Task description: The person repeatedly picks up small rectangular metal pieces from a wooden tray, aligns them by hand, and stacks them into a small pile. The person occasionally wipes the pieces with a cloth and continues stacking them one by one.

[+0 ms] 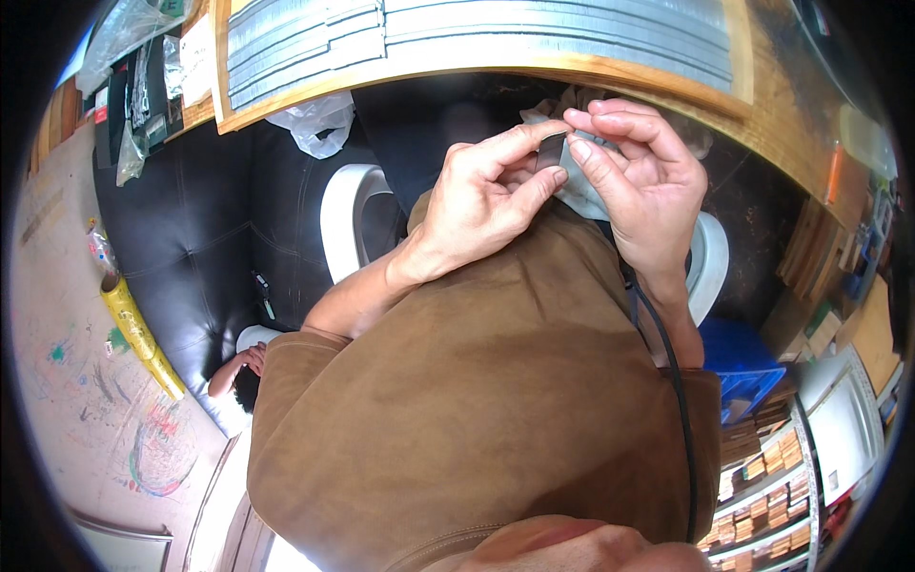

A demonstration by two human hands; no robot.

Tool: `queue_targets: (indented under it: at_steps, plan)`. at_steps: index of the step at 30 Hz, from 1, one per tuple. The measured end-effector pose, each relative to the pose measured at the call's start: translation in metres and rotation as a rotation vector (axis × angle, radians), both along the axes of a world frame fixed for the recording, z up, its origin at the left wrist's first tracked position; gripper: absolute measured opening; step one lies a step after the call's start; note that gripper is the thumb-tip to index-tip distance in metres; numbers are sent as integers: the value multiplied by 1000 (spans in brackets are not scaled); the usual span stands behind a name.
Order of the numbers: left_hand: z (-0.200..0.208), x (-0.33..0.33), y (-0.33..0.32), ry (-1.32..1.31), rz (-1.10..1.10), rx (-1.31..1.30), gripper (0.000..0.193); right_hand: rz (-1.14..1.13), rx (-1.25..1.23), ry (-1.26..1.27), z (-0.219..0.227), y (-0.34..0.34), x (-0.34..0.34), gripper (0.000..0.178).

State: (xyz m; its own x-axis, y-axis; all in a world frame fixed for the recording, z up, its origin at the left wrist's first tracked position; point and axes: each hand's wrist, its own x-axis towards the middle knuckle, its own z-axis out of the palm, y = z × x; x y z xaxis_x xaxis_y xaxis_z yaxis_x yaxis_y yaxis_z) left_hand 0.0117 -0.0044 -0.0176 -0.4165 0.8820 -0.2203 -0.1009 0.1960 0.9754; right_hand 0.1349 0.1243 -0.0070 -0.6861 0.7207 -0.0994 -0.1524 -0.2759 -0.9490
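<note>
Above my lap, my left hand (484, 198) is closed, with a small thin dark piece (550, 153) between its thumb and index finger. My right hand (650, 172) meets it from the other side, its thumb and index finger pinched at the piece's upper edge. The other fingers of my right hand are curled loosely. What the piece is cannot be made out, as the fingers cover much of it. A pale grey cloth (583, 197) lies just below the hands. Beyond them, a wooden-framed tray (410, 69) holds rows of thin grey strips.
A black tufted seat (191, 229) and a white chair arm (341, 224) are at left, with a yellow tube (141, 336) beside the marked wall. A white plastic bag (322, 124) hangs under the table edge. At right stand a blue bin (743, 367) and wooden pieces on shelves (777, 496).
</note>
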Motion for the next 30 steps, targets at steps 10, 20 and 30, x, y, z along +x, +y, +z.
queue_targets:
  at_steps: [10,20,30]
  plan:
    - [2,-1,0,-60,-25,-39,40,5,-9,3,-2,2,0,23]
    - [4,-1,1,80,-19,-43,40,7,-33,-11,-2,2,-1,23]
    - [4,-3,2,39,-33,-31,41,55,72,-44,-5,4,-1,23]
